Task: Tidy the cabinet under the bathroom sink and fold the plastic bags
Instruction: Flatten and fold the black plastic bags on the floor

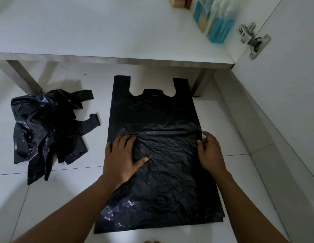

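A black plastic bag point(158, 181) lies spread flat on the white tiled floor, handles pointing toward the cabinet. My left hand point(122, 157) presses flat on the bag's left-middle part, fingers apart, with the plastic bunched under them. My right hand point(209, 152) rests at the bag's right edge, its fingers curled on that edge. A crumpled heap of black plastic bags point(45, 130) lies on the floor to the left, apart from the flat one.
The open cabinet's white bottom shelf point(100, 32) spans the top, on short legs point(24, 76). Teal and clear packages point(216, 20) and small boxes point(179, 2) stand at its back right. The open cabinet door point(284, 76) with a metal hinge point(252, 39) stands at the right.
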### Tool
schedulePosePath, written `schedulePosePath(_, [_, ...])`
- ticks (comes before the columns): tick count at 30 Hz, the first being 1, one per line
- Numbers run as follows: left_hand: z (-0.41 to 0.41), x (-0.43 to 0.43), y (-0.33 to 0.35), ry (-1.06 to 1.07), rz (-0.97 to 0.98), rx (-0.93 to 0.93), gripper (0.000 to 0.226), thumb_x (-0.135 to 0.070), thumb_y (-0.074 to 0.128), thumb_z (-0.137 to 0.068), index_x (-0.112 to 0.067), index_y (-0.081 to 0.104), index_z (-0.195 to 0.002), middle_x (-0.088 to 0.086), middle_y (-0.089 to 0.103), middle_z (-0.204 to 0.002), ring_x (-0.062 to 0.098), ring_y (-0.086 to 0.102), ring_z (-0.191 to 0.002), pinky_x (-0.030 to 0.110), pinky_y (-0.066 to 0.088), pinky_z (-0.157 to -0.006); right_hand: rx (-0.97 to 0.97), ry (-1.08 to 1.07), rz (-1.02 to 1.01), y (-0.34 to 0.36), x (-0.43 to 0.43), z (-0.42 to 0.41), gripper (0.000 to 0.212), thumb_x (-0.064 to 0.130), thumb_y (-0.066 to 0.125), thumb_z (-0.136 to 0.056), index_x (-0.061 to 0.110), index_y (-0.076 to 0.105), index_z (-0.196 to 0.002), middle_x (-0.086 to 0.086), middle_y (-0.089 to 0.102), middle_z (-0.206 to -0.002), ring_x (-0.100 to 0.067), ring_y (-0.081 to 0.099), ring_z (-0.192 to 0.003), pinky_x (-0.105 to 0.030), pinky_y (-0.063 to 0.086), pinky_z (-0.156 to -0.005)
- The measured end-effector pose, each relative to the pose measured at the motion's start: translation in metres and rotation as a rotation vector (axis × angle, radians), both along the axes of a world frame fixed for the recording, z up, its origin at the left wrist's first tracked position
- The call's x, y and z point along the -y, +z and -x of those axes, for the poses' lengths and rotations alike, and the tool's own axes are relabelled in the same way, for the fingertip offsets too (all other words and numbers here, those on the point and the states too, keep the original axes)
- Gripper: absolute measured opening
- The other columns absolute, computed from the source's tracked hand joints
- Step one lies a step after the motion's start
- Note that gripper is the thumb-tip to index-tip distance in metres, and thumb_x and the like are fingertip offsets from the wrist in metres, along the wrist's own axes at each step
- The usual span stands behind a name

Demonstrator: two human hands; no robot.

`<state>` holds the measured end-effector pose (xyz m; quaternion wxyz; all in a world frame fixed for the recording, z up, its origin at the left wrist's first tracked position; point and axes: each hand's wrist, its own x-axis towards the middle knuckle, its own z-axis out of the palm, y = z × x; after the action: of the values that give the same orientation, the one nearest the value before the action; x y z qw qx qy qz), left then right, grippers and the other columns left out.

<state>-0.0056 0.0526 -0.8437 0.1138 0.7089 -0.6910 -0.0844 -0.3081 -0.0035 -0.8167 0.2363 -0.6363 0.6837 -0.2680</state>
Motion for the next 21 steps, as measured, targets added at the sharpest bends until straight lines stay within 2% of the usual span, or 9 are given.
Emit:
schedulePosePath(4, [0.006,0.001,0.002,0.005,0.025,0.001,0.086,-0.086,0.039,-0.078,-0.025,0.052,-0.137,0.0,0.048,-0.143,0.026,0.041,-0.134,0.054,0.031,-0.112,-0.047,-0.004,-0.014,-0.003,-0.001,-0.001,0.05,0.028,0.058,-0.096,0.017,0.042,-0.142,-0.003,0.051,-0.118,-0.018,0.046,-0.109,-0.034,0.042,-0.094])
schedulePosePath(8, [0.003,-0.001,0.002,-0.028,0.028,0.036,0.08,-0.085,0.034,-0.082,-0.027,0.057,-0.133,-0.001,0.047,-0.144,0.027,0.035,-0.14,0.064,0.014,-0.117,-0.131,0.025,-0.032,-0.005,-0.002,-0.001,0.053,0.027,0.061,-0.094,0.017,0.041,-0.143,-0.01,0.051,-0.124,-0.027,0.045,-0.114,-0.04,0.04,-0.094])
schedulePosePath(11, [-0.002,0.0,0.013,-0.018,0.045,0.015,0.082,-0.084,0.025,-0.086,-0.027,0.05,-0.14,0.0,0.044,-0.149,0.027,0.029,-0.145,0.062,0.007,-0.118,-0.179,-0.003,-0.023,0.005,0.005,-0.01,0.054,0.034,0.06,-0.094,0.02,0.041,-0.142,-0.01,0.049,-0.127,-0.028,0.042,-0.117,-0.045,0.037,-0.096])
schedulePosePath(13, [-0.011,0.001,0.024,0.007,0.09,0.007,0.078,-0.08,0.03,-0.088,-0.025,0.048,-0.141,0.001,0.043,-0.149,0.026,0.029,-0.146,0.06,0.009,-0.12,-0.183,0.038,0.012,0.017,0.017,-0.03,0.054,0.037,0.059,-0.094,0.021,0.043,-0.142,-0.01,0.047,-0.131,-0.028,0.04,-0.121,-0.046,0.035,-0.1])
schedulePosePath(15, [-0.027,0.002,0.038,0.045,0.153,0.022,0.069,-0.072,0.041,-0.088,-0.025,0.051,-0.138,0.0,0.048,-0.143,0.024,0.037,-0.139,0.057,0.017,-0.118,-0.142,0.109,0.044,0.027,0.034,-0.063,0.052,0.036,0.06,-0.094,0.02,0.045,-0.14,-0.012,0.048,-0.133,-0.03,0.041,-0.122,-0.046,0.036,-0.102])
schedulePosePath(17, [-0.049,0.0,0.056,0.134,0.237,0.082,0.059,-0.067,0.049,-0.087,-0.026,0.057,-0.129,-0.001,0.053,-0.132,0.025,0.046,-0.124,0.052,0.029,-0.106,-0.081,0.203,0.055,0.036,0.051,-0.106,0.049,0.036,0.059,-0.094,0.019,0.048,-0.138,-0.012,0.049,-0.133,-0.028,0.043,-0.122,-0.045,0.04,-0.103])
schedulePosePath(19, [-0.074,-0.003,0.072,0.251,0.292,0.147,0.054,-0.064,0.053,-0.085,-0.025,0.06,-0.121,0.002,0.054,-0.123,0.027,0.047,-0.112,0.049,0.033,-0.094,-0.015,0.321,0.045,0.043,0.063,-0.154,0.045,0.036,0.058,-0.095,0.02,0.049,-0.136,-0.009,0.051,-0.131,-0.025,0.045,-0.122,-0.045,0.043,-0.103])
schedulePosePath(21, [-0.105,-0.008,0.082,0.377,0.326,0.185,0.054,-0.06,0.061,-0.083,-0.022,0.059,-0.121,0.005,0.053,-0.121,0.029,0.046,-0.111,0.049,0.034,-0.092,0.082,0.464,0.053,0.049,0.067,-0.204,0.041,0.033,0.059,-0.096,0.018,0.052,-0.133,-0.007,0.054,-0.126,-0.022,0.049,-0.119,-0.042,0.046,-0.102])
